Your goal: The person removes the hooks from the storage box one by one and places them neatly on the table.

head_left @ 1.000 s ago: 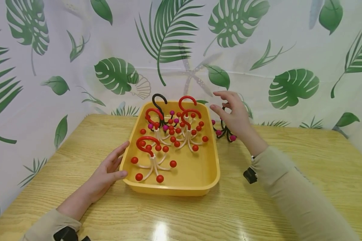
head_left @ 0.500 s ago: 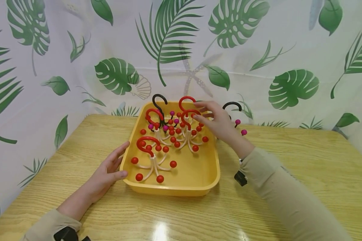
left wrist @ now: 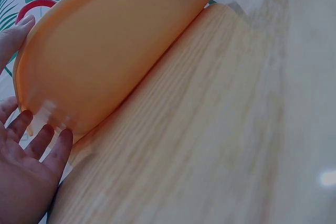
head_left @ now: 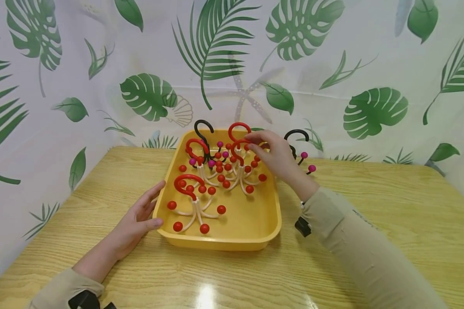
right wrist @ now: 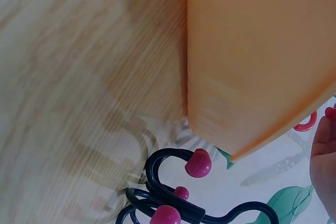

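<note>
In the head view a yellow plastic tub (head_left: 251, 219) holds several octopus-shaped hook hangers, their curved arms tipped with balls. My left hand (head_left: 136, 221) rests against the tub's left side, thumb at the rim; the left wrist view shows its spread fingers (left wrist: 50, 148) at the outer wall. My right hand (head_left: 280, 156) reaches over the right rim and pinches the red hook of a white-armed hanger (head_left: 240, 176). Another white-armed hanger (head_left: 195, 210) stands in the near left of the tub. A black hanger (head_left: 203, 141) stands at the back left.
Outside the tub, behind my right hand, stands another black hanger (head_left: 297, 133) with pink balls, partly hidden. The wooden table (head_left: 371, 214) extends on both sides. A leaf-patterned cloth (head_left: 317, 86) hangs behind the table's far edge.
My right hand has moved left from above the black hanger outside to the red hook over the tub. That black hanger now stands free of the hand. My left hand stays put.
</note>
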